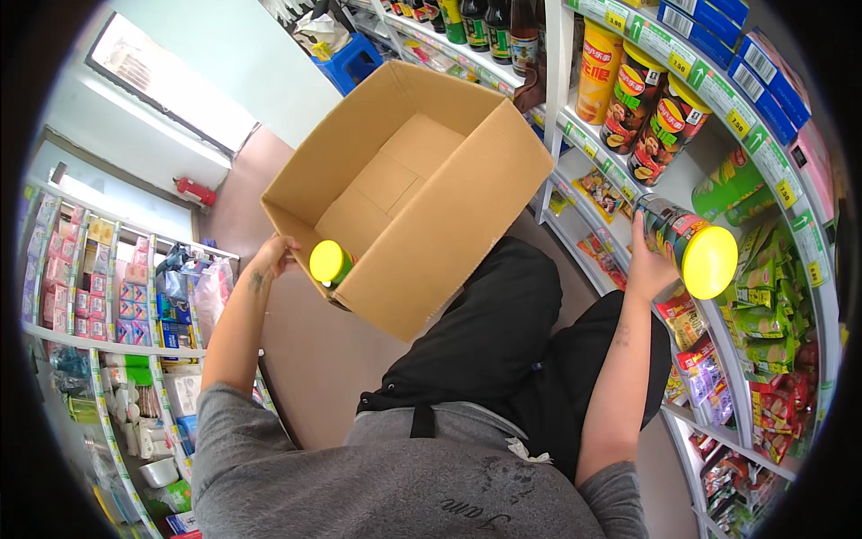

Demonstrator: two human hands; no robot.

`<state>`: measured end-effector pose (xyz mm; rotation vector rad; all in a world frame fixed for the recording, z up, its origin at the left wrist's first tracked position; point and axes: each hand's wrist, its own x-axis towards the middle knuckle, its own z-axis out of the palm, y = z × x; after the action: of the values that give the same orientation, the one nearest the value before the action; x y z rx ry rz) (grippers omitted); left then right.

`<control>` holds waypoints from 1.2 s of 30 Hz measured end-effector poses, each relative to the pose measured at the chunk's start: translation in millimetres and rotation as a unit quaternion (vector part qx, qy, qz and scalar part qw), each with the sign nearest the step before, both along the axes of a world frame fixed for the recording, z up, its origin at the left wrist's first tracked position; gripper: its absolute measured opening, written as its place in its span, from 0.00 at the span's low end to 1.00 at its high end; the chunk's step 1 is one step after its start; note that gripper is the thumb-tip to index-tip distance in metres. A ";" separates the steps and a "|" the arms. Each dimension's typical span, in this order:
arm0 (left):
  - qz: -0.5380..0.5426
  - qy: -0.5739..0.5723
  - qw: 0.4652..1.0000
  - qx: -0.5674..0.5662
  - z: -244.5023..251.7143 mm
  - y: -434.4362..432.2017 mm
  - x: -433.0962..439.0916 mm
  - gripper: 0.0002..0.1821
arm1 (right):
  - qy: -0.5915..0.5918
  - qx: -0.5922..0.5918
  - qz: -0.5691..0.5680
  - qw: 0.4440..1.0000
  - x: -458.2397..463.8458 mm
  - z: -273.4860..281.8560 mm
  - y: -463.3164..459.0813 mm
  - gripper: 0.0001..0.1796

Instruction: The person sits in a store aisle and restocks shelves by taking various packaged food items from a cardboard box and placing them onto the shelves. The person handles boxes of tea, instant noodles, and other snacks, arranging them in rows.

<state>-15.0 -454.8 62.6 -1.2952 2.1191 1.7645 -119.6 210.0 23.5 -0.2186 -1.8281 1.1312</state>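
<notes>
My left hand (277, 256) grips the near-left edge of an open cardboard box (465, 222), which is tilted in front of my knees. Inside the box, in its near-left corner, stands a chip canister with a yellow lid (327, 261); the rest of the visible box floor is bare. At the right, my right hand (650, 266) is wrapped around a dark Lay's chip canister (673, 226), its yellow lid turned toward me. This canister is at the front edge of the snack shelf (606, 158). Behind it on that shelf stand an orange canister (598, 71) and two dark ones (667, 131).
Green canisters (731, 185) lie deeper on the shelf, with bagged snacks (761, 323) beside them. Bottles (498, 30) line another shelf at the top. A blue plastic stool (350, 64) stands beyond the box. Shelves of packaged goods (128, 296) and a fire extinguisher (195, 191) are at left.
</notes>
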 end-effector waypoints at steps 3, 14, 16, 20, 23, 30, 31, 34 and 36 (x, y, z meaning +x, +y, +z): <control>-0.045 -0.017 0.994 -0.095 -12.6 -15.9 -35.4 0.25 | -0.025 0.008 0.005 1.000 -2.9 -6.4 -2.6 0.29; -0.105 -0.248 0.820 -0.506 -41.0 -114.5 -158.5 0.28 | 0.018 -0.183 0.198 0.963 -15.1 -41.4 -4.8 0.26; -0.101 -0.260 0.825 -0.492 -37.6 -105.9 -176.1 0.28 | 0.000 -0.148 0.184 0.972 -14.9 -42.8 -3.7 0.25; -0.043 -0.189 0.916 -0.352 -16.2 -96.9 -173.4 0.26 | -0.008 -0.146 0.181 0.973 -20.8 -44.2 -8.8 0.25; 0.032 -0.059 0.933 -0.354 -2.8 -56.7 -154.6 0.26 | 0.010 -0.121 0.167 0.978 -24.4 -49.8 -11.7 0.24; -0.290 0.155 0.613 -0.718 -8.7 113.3 -71.3 0.37 | -0.051 -0.004 0.057 0.997 -22.2 -14.0 -28.6 0.25; -0.309 0.162 0.553 -0.756 -22.0 119.8 -64.0 0.36 | -0.049 -0.029 0.065 0.996 -22.9 -17.3 -30.9 0.26; -0.331 0.029 0.706 -0.626 0.5 153.5 -57.8 0.36 | -0.009 0.064 -0.006 0.998 -19.2 -23.0 -22.5 0.30; -0.341 0.093 0.687 -0.635 -9.5 138.2 -42.1 0.35 | 0.011 0.075 -0.022 0.997 -13.9 -17.1 -24.7 0.34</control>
<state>-57.1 -316.6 53.1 -0.1048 3.3481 -0.0687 -133.5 185.3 6.4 -0.1572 -1.8704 0.9571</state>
